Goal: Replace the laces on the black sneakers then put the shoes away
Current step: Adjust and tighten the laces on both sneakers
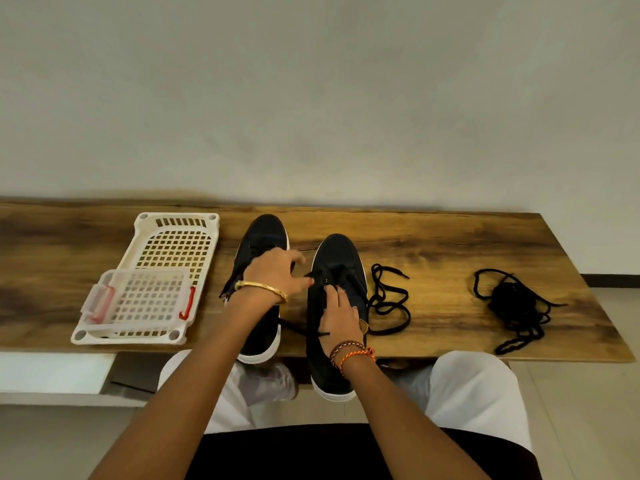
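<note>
While our right hand (341, 315) presses flat on the right sneaker (337, 306) on the bench (450, 244), our left hand (277, 277) pinches the limp lace (309, 274), best gripped near its stiff tip

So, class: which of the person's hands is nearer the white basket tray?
Left. The left hand is over the left sneaker, beside the white basket tray; the right hand presses the right sneaker, farther away.
</note>
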